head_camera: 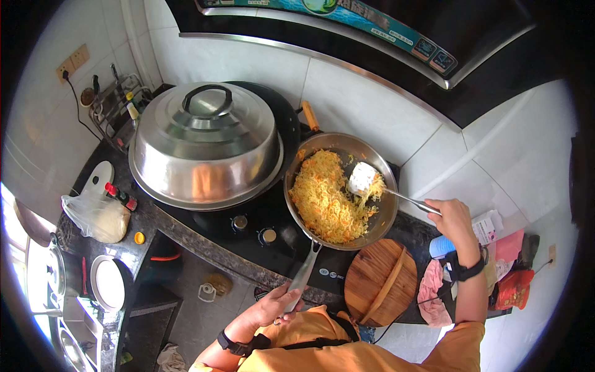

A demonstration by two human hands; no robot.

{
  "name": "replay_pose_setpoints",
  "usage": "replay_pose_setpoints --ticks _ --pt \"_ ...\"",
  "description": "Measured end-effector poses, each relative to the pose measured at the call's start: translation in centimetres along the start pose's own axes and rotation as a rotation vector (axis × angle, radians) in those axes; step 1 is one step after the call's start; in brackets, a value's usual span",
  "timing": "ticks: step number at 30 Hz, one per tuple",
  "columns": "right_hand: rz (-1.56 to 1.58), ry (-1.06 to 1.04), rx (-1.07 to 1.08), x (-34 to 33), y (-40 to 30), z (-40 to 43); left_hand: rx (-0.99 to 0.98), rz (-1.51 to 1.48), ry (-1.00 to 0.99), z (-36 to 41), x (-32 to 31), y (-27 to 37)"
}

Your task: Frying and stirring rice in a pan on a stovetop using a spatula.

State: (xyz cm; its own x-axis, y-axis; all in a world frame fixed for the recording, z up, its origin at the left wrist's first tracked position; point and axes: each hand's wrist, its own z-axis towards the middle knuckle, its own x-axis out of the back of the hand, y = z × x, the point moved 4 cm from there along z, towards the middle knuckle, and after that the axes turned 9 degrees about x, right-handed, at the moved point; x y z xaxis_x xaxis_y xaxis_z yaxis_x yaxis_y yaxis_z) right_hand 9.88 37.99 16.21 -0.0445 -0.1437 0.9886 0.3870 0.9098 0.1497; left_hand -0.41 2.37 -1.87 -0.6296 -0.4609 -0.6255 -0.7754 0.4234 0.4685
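Observation:
My left hand is closed around the metal handle of a stainless steel frying pan on the right side of the stove. Noodles with orange shreds lie mostly in the left and lower part of the pan. In my right hand is the handle of a metal spatula, whose blade rests inside the pan at the right with some noodles against it. Part of the spatula handle is hidden by my fingers.
A large domed steel lid covers a wok left of the pan. A round wooden lid lies below the pan, near my body. Cloths and a blue cup are at right; a plastic bag and red-capped bottle at left.

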Motion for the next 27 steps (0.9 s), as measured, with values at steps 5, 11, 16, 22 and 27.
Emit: replay_pose_setpoints --ticks 5,11,16,22,27 --pt "0.256 -0.017 0.076 -3.2 0.6 5.3 0.013 -0.007 0.023 0.0 -0.1 -0.1" --pt "0.056 0.21 0.251 -3.6 -1.9 4.5 0.01 -0.031 -0.069 1.6 -0.2 -0.7" --pt "0.157 0.265 0.238 -2.9 -4.2 -0.9 -0.046 0.133 0.002 2.2 0.9 -0.5" --pt "0.202 0.095 0.062 -2.4 -4.5 -7.8 -0.075 0.14 -0.02 2.5 1.2 -0.2" --pt "0.342 0.03 -0.02 -3.7 -6.4 -10.3 -0.1 0.114 -0.053 3.3 1.6 -0.6"
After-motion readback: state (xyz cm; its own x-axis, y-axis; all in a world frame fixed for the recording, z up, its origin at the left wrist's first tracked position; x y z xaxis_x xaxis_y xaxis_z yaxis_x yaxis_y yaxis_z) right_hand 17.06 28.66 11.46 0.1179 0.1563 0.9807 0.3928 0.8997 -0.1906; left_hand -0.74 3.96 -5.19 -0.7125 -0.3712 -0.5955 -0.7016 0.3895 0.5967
